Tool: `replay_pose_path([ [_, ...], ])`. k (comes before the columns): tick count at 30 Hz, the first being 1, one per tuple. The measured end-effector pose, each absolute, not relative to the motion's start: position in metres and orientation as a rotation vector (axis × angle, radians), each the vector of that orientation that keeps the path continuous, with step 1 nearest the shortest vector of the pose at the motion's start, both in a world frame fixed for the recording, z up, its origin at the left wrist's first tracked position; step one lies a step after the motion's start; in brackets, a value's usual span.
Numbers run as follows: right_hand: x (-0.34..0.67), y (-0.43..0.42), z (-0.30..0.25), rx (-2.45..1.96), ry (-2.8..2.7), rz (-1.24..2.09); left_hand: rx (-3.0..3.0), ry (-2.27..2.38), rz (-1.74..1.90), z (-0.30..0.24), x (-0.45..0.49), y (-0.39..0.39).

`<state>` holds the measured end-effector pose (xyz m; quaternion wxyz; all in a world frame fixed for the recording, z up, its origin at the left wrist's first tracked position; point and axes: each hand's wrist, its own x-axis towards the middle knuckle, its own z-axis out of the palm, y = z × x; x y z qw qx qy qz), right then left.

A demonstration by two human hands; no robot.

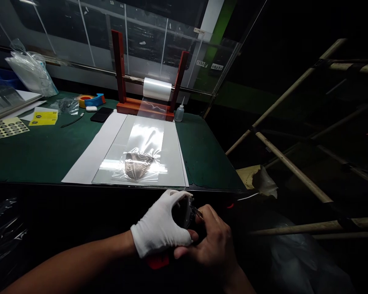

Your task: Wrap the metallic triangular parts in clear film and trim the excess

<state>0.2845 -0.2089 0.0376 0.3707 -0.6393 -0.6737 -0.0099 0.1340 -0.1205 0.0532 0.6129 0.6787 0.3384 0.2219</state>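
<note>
Just below the bench (49, 155) edge, at 6 o'clock in the view, a small dark part (184, 210) is held in the gloved left hand (161, 226), which is curled tightly round it. Its 3 o'clock edge is pinched by the closed fingertips of the bare right hand (216, 245).
</note>
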Motion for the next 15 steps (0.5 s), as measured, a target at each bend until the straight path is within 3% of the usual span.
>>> replay_pose_path([
  [6, 0.293, -0.217, 0.044, -1.478, -1.515, 0.511, 1.708, 0.802, 0.574, 0.059, 0.132, -0.119],
  [15, 0.274, -0.227, 0.045, -1.389, -1.245, 0.325, 1.937, 0.857, 0.769, 0.059, 0.135, -0.128],
])
